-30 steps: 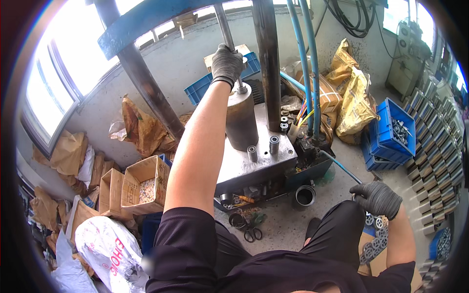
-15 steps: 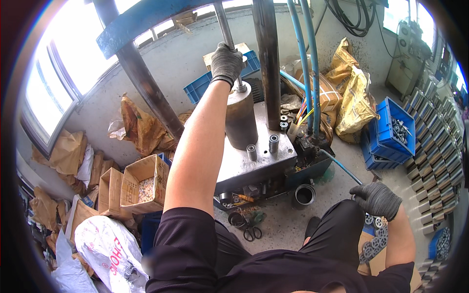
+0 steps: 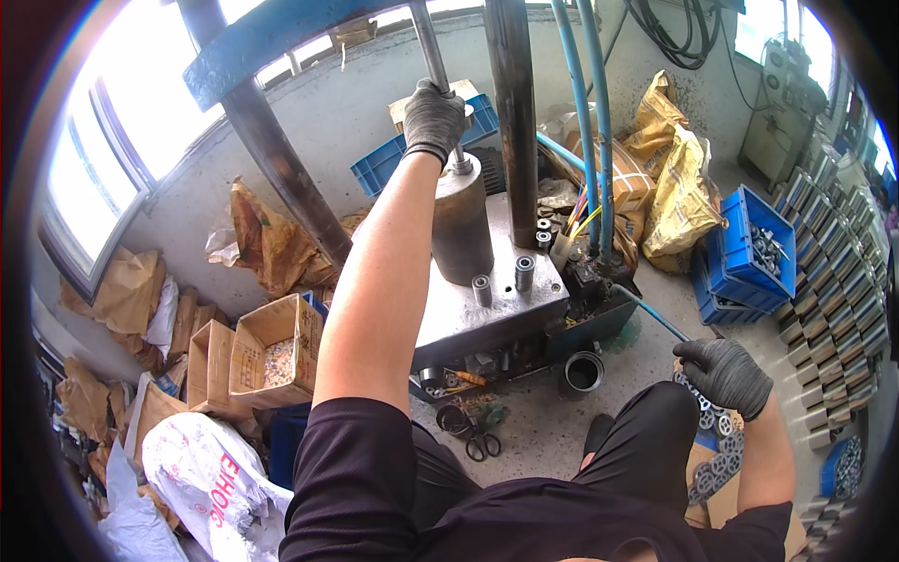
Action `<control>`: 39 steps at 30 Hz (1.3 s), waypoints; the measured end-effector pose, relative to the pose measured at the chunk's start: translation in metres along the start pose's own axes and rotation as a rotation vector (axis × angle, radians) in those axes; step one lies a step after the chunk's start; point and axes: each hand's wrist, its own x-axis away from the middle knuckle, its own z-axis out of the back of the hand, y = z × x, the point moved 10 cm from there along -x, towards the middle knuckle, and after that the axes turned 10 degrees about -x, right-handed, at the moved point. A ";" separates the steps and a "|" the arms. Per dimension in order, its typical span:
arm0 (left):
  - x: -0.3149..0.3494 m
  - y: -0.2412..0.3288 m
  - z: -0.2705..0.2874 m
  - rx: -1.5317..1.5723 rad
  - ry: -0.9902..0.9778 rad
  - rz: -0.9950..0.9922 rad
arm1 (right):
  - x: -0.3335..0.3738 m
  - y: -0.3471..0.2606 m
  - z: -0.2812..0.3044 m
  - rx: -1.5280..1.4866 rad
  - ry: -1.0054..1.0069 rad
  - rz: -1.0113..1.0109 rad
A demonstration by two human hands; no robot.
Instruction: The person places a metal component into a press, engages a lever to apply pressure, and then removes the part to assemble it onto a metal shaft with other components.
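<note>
My gloved left hand [image 3: 434,122] is closed around an upright steel rod [image 3: 429,47]. The rod's lower end meets the top of a dark metal cylinder [image 3: 463,229], which stands on a steel press table [image 3: 440,323]. A pale round edge shows beside my fingers; what it belongs to is hidden. At the right, my gloved right hand [image 3: 726,377] is wrapped round the end of a blue lever [image 3: 651,314], which runs from the machine's side. Two small ringed metal sleeves, one light [image 3: 481,290] and one darker [image 3: 524,273], stand on the table before the cylinder.
Dark steel columns [image 3: 511,122] and blue pipes [image 3: 582,122] rise around the table. An open black pot [image 3: 584,372] and scissors [image 3: 482,446] are on the floor. Cardboard boxes [image 3: 277,351] stand left; blue crates [image 3: 757,245] and stacked metal tubes [image 3: 833,309] stand right.
My right hand and the lever's end have risen slightly. My left hand stays on the rod, and the cylinder shows no clear movement.
</note>
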 end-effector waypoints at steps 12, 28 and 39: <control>0.001 0.000 0.002 -0.039 0.011 -0.002 | -0.086 -0.069 0.128 0.294 0.782 0.496; 0.017 -0.032 0.007 0.418 0.229 -0.244 | -0.195 -0.071 0.162 0.280 0.702 0.120; 0.288 -0.050 -0.002 1.330 -0.030 0.099 | -0.149 -0.060 0.151 0.329 0.693 0.084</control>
